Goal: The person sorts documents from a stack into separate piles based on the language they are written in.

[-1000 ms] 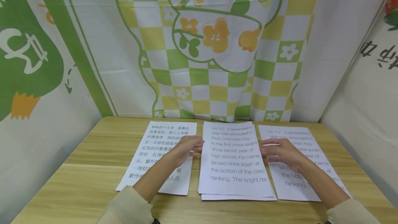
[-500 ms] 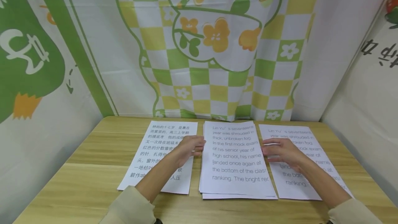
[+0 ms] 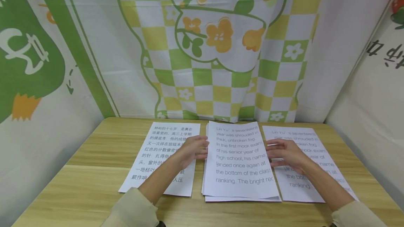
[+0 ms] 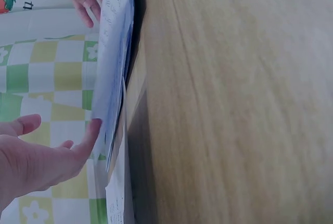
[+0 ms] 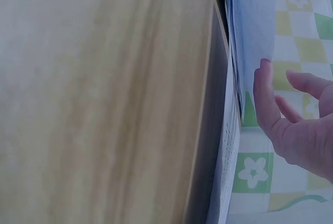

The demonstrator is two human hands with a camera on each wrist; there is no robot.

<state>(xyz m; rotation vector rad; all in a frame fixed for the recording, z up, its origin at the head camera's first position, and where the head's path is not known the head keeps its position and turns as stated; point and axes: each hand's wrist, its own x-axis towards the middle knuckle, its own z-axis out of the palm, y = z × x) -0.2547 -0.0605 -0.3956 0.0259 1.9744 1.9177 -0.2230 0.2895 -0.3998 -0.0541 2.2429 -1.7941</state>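
Your left hand [image 3: 190,151] and right hand [image 3: 286,154], relaxed and grasping nothing, flank the middle paper stack [image 3: 238,167] along its long edges.

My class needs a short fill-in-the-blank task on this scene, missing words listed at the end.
1. The left page shows text in the ____ language.
2. The middle stack shows text in the ____ language.
3. The left hand is at the stack's left edge; the right hand is at its ____ edge.
4. The curtain behind the table has white, green and ____ squares.
Missing words: Chinese; English; right; yellow.
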